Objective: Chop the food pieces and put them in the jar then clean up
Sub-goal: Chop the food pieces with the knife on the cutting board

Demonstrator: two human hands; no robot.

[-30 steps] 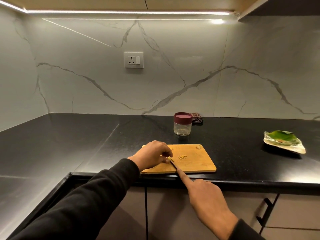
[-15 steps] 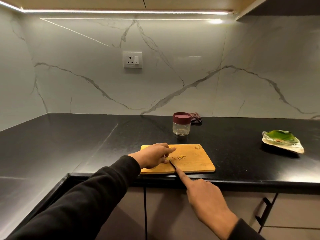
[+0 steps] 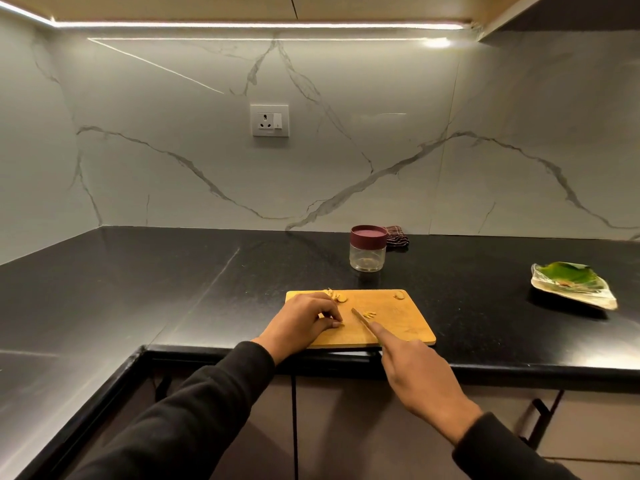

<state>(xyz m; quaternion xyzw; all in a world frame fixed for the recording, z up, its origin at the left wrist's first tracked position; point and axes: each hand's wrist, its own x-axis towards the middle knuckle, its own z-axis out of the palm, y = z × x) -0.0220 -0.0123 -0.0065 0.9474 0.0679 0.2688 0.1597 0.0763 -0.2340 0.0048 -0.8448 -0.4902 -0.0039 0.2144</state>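
Head | cutting board (image 3: 398,323) at counter (image 3: 207,289) front edge | knife (image 3: 360,317) mid-board

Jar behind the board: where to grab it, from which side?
Grip the jar round its clear wall below the maroon lid, probably from the front-right. It stands upright and apart from the board; a cloth sits behind it.

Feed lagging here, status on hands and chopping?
Left hand pinches food piece on cutting board. Right hand grips knife. Jar lidded behind board. Nothing blocking.
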